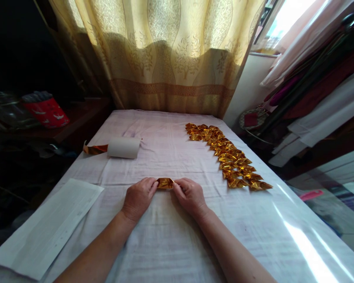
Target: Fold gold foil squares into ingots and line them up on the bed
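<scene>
Between my two hands, low over the cloth-covered table (165,236), is a small piece of shiny gold foil paper (165,183) in a folded, boat-like shape. My left hand (139,197) pinches its left end with thumb and fingers. Its right end is pinched by my right hand (191,196). Several finished-looking folded gold foil ingots (227,149) lie in rows to the right, running from the far side towards me. Back left, a pale cylindrical roll (124,148) rests on its side, with loose orange-gold foil (96,149) at its left end.
A whitish printed sheet (50,226) lies at the left edge. Beyond the table hangs a gold curtain (177,59). A red container (47,111) stands on a dark cabinet (85,118) at left; hanging clothes (321,94) are at right.
</scene>
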A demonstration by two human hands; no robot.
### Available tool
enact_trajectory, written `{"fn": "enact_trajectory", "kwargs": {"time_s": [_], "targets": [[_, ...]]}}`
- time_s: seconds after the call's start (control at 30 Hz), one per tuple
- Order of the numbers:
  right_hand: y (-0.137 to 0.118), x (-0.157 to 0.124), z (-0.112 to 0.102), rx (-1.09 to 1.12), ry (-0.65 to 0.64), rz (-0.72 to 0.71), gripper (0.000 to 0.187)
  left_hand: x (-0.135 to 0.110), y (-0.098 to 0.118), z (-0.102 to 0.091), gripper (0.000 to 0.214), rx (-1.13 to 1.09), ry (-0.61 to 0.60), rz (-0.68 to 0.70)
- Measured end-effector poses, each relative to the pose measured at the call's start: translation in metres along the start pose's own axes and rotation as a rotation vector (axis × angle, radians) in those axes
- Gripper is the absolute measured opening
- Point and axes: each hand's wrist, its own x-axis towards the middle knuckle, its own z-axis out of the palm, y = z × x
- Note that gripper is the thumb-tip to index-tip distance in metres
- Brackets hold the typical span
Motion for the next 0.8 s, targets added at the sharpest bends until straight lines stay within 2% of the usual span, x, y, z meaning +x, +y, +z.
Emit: {"fn": "enact_trajectory", "kwargs": {"time_s": [0.2, 0.33, 0.47, 0.6, 0.8], "targets": [[0.0, 0.005, -0.007, -0.107, -0.016, 0.039, 0.01, 0.001, -0.001, -0.003, 0.022, 0.002, -0.006, -0.028], [-0.002, 0.008, -0.009, -0.127, -0.062, 0.07, 0.012, 0.001, 0.003, -0.006, 0.025, -0.029, -0.023, -0.04], [0.005, 0.019, -0.017, -0.129, -0.001, 0.118, 0.014, 0.002, 0.003, -0.009, 0.03, -0.126, -0.043, -0.075], [0.032, 0.05, -0.035, -0.226, 0.141, 0.143, 0.017, 0.004, -0.002, -0.01, 0.039, -0.192, -0.035, -0.104], [0.092, 0.113, -0.07, -0.531, 0.32, 0.144, 0.019, 0.009, -0.015, -0.011, 0.047, -0.239, 0.049, -0.164]]}}
